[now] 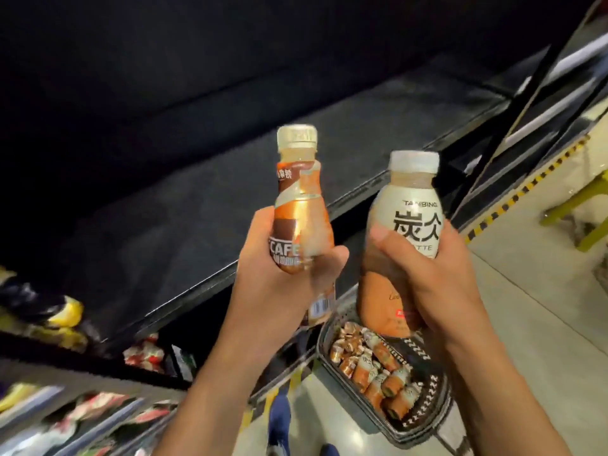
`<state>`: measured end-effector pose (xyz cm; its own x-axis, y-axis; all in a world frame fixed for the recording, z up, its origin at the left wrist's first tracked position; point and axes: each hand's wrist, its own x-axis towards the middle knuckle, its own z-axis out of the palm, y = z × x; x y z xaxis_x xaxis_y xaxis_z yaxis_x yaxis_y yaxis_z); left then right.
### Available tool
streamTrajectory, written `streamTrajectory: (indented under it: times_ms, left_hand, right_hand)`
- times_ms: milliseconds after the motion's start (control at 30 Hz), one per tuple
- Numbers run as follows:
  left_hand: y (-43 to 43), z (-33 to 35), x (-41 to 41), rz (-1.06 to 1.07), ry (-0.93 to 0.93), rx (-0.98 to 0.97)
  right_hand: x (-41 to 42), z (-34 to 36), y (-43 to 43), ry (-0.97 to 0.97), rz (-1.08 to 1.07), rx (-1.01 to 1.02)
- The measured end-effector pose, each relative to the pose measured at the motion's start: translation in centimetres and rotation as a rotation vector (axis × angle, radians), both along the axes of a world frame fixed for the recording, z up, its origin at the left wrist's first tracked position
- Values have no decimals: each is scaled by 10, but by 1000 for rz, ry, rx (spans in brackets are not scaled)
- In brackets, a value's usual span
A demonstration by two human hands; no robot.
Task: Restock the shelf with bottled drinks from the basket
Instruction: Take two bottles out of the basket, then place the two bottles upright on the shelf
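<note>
Left hand (279, 281): nearest the lens, with its forearm coming up from the bottom edge. Fingers and thumb are wrapped round the lower half of the orange coffee bottle (302, 205), and the thumb tip lies across the front under the "CAFE" lettering.
Right hand (427, 274): its forearm rises from the lower right. It is clamped on the middle of the cream latte bottle (411, 195), thumb on the label's left side and fingers round the far side.
Pose: both wrists are raised with the bottles cap-up. The hands are side by side but apart, and the bottles do not touch.
Orange coffee bottle: slim and waisted, with a gold cap and a glossy sleeve. It leans slightly and is held in the air in front of the shelf (214, 209), not on it.
Cream latte bottle: wider, with a white cap on. It is tipped a little to the right, and its base hangs above the basket (427, 419).
Handling: both look sealed and full, so probably of moderate weight for one hand. The plastic walls should be stiff enough for a firm squeeze. The film sleeves look slick, so the body below the shoulder is the safest hold, and the waist of the orange one gives a natural seat. They should stand steady on their bases but would roll if laid down.
Shelf: a dark board running diagonally behind both bottles.
Basket: black, on the floor (526, 324) below the right hand. It holds more bottles (371, 366) lying on their sides.
Lower shelves: packets (144, 353) are visible but too blurred to read.
</note>
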<state>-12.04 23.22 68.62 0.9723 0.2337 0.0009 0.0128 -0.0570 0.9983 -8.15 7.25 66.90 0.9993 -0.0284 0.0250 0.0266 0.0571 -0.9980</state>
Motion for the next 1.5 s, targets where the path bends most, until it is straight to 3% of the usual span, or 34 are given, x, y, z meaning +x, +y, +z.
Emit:
streamTrajectory:
  times_ms: [300, 667, 833, 1033, 1367, 1500]
  left_hand:
    - [117, 69, -142, 468, -188, 114]
    - [258, 83, -327, 896, -246, 128]
    - [336, 84, -391, 919, -226, 117]
    - [427, 81, -429, 836, -214, 44]
    - [546, 99, -403, 687, -147, 11]
    - [589, 103, -370, 736, -101, -35]
  right_hand:
    - [-68, 86, 149, -176, 546, 81]
    - [-218, 104, 342, -243, 1021, 114]
    - [-278, 99, 429, -273, 1033, 89]
    - [-319, 96, 510, -172, 948, 90]
    - [-302, 137, 586, -66, 791, 33]
    - [-273, 142, 626, 34, 633, 4]
